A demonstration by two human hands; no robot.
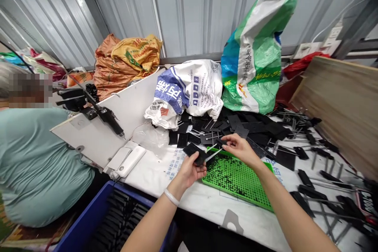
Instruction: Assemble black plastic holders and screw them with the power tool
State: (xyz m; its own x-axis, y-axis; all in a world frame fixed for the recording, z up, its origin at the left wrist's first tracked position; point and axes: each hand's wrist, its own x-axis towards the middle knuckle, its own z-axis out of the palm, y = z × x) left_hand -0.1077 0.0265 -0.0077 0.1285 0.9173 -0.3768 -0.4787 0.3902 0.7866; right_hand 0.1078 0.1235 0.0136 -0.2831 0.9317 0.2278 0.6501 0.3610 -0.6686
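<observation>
Head view: left hand point(191, 171) gripping one black plate point(195, 153) with one metal pin point(213, 155); right hand point(240, 149) in a narrow pinch just beside it, any hold too small to tell. Below, one green pegboard point(236, 183) on the worktop point(236, 220); beyond, a heap of black plates point(233, 126), one green woven sack point(254, 63); nearer, one blue crate point(97, 197).

Bare left forearm point(150, 222) and right forearm point(295, 208) reach forward. The left hand point(190, 171) curls closed; the right hand point(240, 150) pinches nearby, fingers point(227, 138) extended.
</observation>
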